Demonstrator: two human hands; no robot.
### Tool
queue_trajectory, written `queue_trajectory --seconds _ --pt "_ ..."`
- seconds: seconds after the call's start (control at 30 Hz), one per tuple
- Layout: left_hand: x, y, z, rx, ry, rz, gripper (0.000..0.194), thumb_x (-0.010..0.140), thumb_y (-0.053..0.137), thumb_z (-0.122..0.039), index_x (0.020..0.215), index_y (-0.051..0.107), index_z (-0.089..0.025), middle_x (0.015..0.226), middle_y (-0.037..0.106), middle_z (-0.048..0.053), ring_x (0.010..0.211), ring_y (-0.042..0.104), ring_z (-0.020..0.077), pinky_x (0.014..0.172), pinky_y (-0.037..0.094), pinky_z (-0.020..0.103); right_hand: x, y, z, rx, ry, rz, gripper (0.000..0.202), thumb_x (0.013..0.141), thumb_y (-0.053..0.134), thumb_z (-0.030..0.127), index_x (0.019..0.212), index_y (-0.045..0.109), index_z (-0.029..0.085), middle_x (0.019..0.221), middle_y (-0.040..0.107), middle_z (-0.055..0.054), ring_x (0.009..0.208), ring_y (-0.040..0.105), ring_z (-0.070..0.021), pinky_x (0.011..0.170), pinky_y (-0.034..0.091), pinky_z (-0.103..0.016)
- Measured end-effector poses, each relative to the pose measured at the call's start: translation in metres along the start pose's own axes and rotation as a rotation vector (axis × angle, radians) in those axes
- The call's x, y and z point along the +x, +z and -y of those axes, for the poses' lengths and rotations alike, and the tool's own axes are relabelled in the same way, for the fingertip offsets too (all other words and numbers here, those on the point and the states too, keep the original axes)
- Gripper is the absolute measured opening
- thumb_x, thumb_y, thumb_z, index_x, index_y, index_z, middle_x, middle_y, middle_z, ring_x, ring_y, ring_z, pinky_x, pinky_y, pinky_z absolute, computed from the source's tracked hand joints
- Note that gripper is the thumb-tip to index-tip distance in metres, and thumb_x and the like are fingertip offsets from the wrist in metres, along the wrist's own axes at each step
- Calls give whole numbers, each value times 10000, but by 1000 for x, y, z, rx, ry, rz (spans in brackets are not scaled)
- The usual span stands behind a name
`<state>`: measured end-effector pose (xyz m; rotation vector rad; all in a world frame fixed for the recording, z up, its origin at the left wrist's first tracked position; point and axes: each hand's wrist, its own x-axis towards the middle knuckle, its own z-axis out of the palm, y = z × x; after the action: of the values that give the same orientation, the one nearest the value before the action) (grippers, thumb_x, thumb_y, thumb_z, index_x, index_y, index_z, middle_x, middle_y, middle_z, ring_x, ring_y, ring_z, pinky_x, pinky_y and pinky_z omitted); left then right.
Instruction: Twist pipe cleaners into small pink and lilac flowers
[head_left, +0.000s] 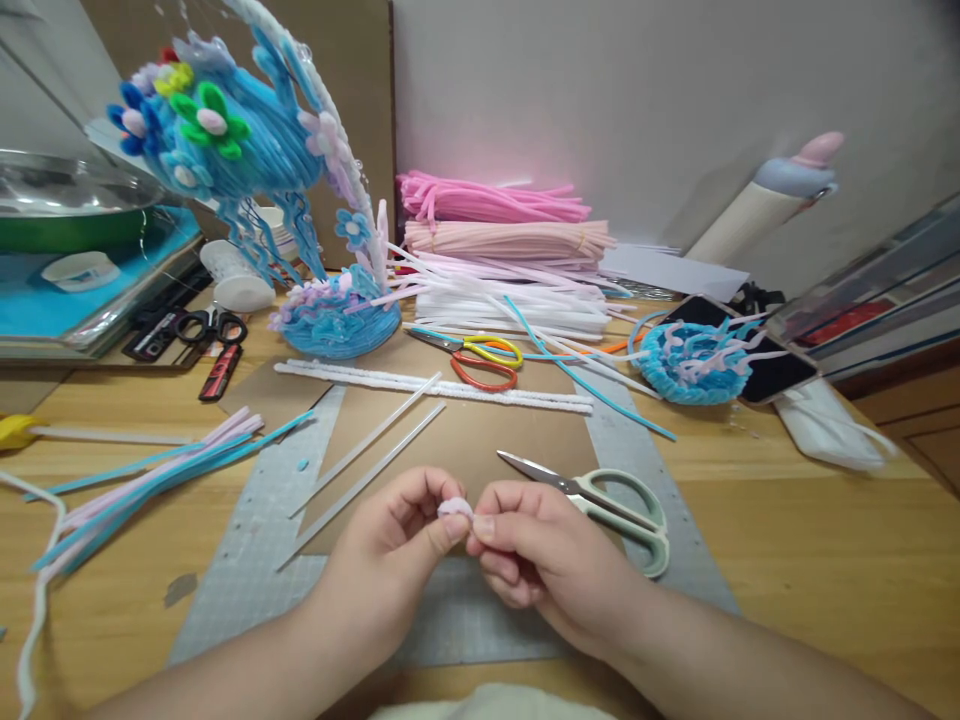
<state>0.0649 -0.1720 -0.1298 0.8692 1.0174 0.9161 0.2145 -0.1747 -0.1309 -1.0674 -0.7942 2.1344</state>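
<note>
Between my two hands is a small pale-lilac coil of fuzzy pipe cleaner (454, 508). My left hand (409, 525) pinches it between thumb and fingertips. From the other side, my right hand (532, 545) is closed with thumb and forefinger pressed together at the coil's end. Both hands are above a sheet of brown cardboard (480, 440) on a grey cutting mat (480, 620). Green-handled scissors (600, 490) lie just beyond my right hand. Two thin clear sticks (360, 480) lie beyond my left hand.
White pipe cleaners (435, 388) and orange-yellow scissors (487, 362) lie farther back. At the left are loose blue and pink pipe cleaners (150, 490) and a tall flower-decked blue ornament (330, 330). Bundles of pipe cleaners (502, 240) line the wall; a blue fuzzy piece (694, 365) rests right.
</note>
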Motion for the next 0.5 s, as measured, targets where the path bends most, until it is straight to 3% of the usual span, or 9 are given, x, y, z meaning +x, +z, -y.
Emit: queue_trajectory --seconds 0.13,0.27,0.37,0.5 --pt "2 -1 0 3 6 -14 146 703 699 -223 710 570 -153 670 561 -27 644 528 101 632 449 204 4 -3 -3 288 118 62 129 705 627 222 659 562 121 437 424 79 333 324 -12 345 167 -151" --pt "4 -6 -1 -14 -55 45 164 716 703 -240 716 567 -149 630 598 -18 609 556 102 611 461 206 6 -6 -5 66 -11 10 191 731 644 290 681 589 114 461 528 34 340 431 -34 316 266 -127" --pt "5 -9 -2 -31 -78 100 159 748 680 -258 734 562 -153 636 626 -9 580 577 109 596 473 224 7 -8 -5 -14 -35 52 260 746 615 376 733 601 116 519 601 -8 367 500 -64 315 339 -134" --pt "4 -8 -4 -30 -89 104 161 744 685 -252 721 560 -155 635 631 -10 584 588 112 597 478 226 6 -7 -3 -76 -64 20 305 752 603 422 708 587 121 504 590 3 358 487 -55 310 323 -123"
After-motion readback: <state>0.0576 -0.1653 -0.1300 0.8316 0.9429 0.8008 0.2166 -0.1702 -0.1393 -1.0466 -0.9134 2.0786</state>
